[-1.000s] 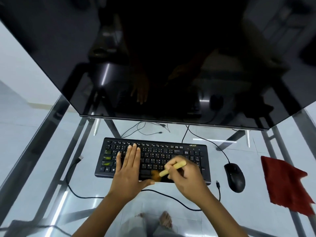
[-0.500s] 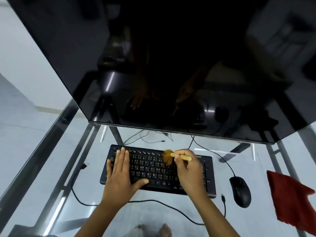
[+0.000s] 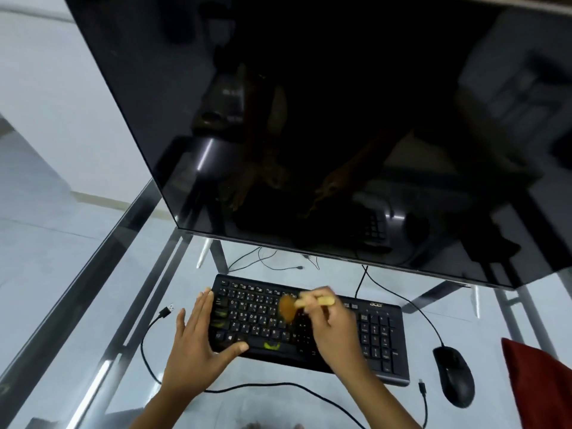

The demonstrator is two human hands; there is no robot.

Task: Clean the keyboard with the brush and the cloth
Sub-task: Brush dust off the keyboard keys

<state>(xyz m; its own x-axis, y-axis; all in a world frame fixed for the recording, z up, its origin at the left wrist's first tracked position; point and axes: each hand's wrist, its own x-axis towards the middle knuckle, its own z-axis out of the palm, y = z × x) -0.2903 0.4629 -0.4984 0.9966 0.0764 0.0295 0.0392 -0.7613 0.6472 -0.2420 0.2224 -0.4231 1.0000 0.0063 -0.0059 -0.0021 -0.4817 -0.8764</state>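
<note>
**Figure. Brushing stage, head view.** We see the black keyboard (image 3: 377,332) lying on the glass table (image 3: 278,404), on the near side of the dark monitor (image 3: 309,119). The left hand (image 3: 198,339) lies flat on the keyboard's left end, with its fingers straight and its thumb spread along the near edge. The right hand (image 3: 334,332) is curled round the pale handle of the brush (image 3: 306,303). The brush's orange-brown bristles meet the far key rows near the middle, though blur hides the exact finger placement. The red cloth (image 3: 544,385) lies at the table's right edge, beyond the mouse (image 3: 453,376) and well apart from the keyboard.

We judge the brush to be light, with a stiff handle and soft bristles. It is best pinched on the handle close behind the bristles. The keyboard is rigid but light and likely to slide on glass, so it needs a flat bracing palm. The cloth is limp, so we would gather it into a bunch before wiping.
</note>
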